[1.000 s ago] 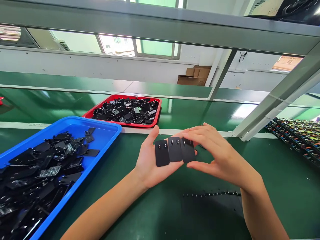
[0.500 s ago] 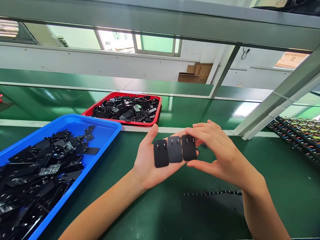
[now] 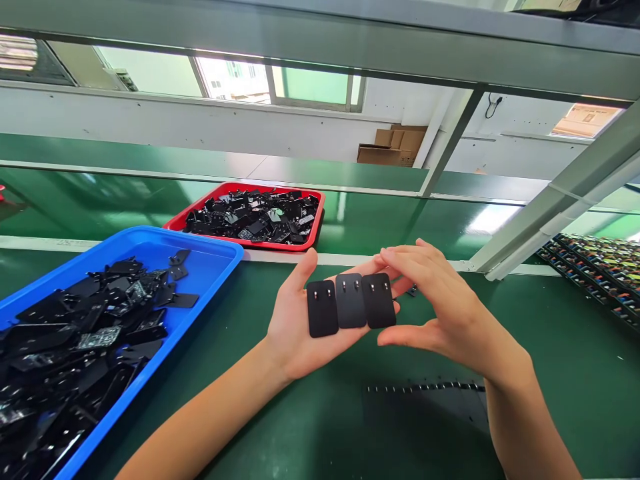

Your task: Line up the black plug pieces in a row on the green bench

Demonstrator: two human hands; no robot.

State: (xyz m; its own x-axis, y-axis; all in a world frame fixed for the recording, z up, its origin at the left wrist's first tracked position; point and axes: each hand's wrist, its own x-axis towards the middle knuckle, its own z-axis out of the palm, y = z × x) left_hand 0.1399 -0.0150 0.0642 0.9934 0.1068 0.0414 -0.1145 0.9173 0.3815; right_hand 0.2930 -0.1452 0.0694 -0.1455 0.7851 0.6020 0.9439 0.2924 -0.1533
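My left hand (image 3: 295, 337) is palm up under three black rounded plates lying side by side across the palm and fingers. The left plate (image 3: 323, 317), the middle plate (image 3: 351, 310) and the right plate (image 3: 379, 308) each show two small metal pins near the top. The middle one looks slightly greyer. My right hand (image 3: 445, 303) is beside the right plate, fingers and thumb apart around its outer end, with nothing visibly gripped. A small dark piece (image 3: 412, 291) shows behind the right fingers; what it is I cannot make out.
A blue tray (image 3: 220, 257) heaped with black plates and parts stands left. Behind it, a red tray (image 3: 319, 220) holds similar pieces. A dark strip with metal pins (image 3: 425, 387) lies in front on the green table (image 3: 280, 427). Racks of small parts (image 3: 600, 273) and a slanted post (image 3: 540, 207) stand right.
My right hand has shifted slightly right, away from the right plate, uncovering its second pin. That plate sits slightly lower. My left hand has hardly moved.
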